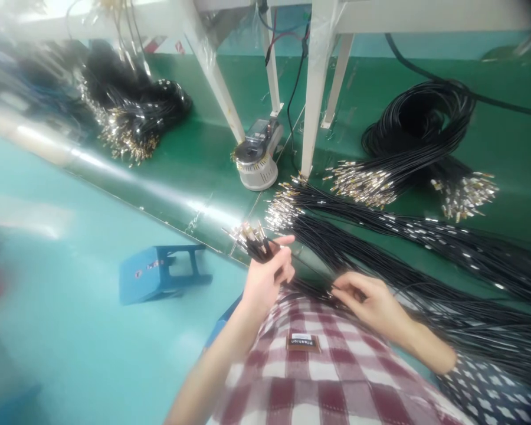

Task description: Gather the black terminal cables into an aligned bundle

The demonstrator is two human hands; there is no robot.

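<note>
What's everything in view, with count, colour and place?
Held bundle: one, black, centre
Long cable bundles: at least two, black, right
Coiled cables: one bundle, black, upper right
Cable heap: one, black, upper left
Device: one, white, dark-topped, upper middle
Legs: four, white, upper middle
Thick cord: one, black, upper right
Work surface: one, green, upper half
Stool: one clear, blue, left
Floor: one, turquoise, lower left
Checked garment: one, maroon-white, lower middle
Patterned sleeve: one, dark, lower right
Left hand: one, bare, gripping held bundle
Right hand: one, bare, at black cables

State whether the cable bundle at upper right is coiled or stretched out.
Coiled: the cable bundle curves round into a loop on the green surface.
</note>
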